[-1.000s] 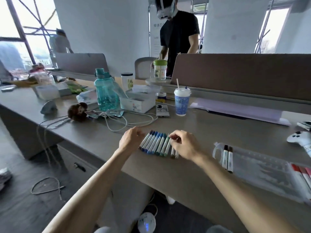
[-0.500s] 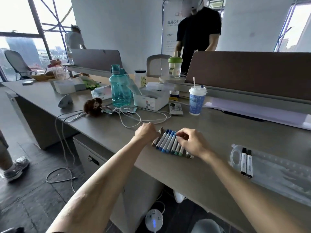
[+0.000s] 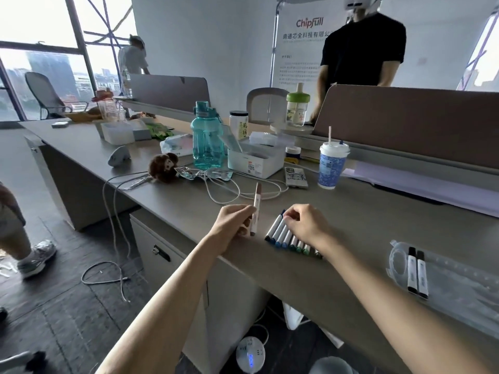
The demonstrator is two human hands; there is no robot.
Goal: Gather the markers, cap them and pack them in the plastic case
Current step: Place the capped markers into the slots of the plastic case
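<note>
Left hand (image 3: 234,223) grips brown-capped marker (image 3: 256,203) upright, centre frame; right hand (image 3: 307,225) curls over marker row (image 3: 284,236), grip unclear; nudge may roll them off table (image 3: 378,211) edge.

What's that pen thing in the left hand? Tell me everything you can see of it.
It is a slim marker with a white barrel that looks like plastic and a brownish cap on its upper end; its lower end is brownish too. It stands nearly upright, leaning slightly, gripped round its lower half by the left hand, just left of the row of markers lying on the desk. Whether its lower end touches the desk cannot be told.
</note>
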